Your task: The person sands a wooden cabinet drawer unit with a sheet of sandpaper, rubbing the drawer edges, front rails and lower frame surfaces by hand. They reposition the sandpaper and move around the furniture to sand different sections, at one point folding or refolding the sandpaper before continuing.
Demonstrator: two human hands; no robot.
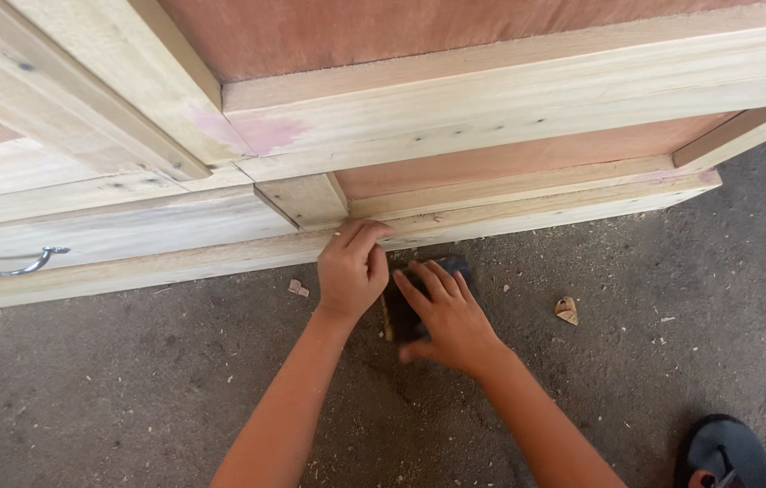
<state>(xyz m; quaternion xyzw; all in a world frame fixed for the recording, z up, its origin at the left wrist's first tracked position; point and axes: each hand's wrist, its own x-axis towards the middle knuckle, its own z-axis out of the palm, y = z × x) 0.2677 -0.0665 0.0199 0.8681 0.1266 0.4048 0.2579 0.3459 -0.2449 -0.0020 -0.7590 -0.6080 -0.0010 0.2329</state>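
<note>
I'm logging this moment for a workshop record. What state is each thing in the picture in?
Left hand: fingers curled, pressed on the cabinet's bottom rail.
Right hand: flat, fingers spread over a dark block on the floor.
Dark block: lying flat, mostly covered.
Wooden cabinet: unfinished, bare wood, standing on the floor.
Metal handle: fixed to the drawer front.
Floor: strewn with sawdust and chips.

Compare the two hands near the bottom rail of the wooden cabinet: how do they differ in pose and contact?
The left hand is curled, fingertips pinched against the cabinet's bottom rail; the right hand lies flat, fingers spread. The left hand touches pale wood; the right hand presses a dark block on the concrete floor. Both are bare and close together.
</note>
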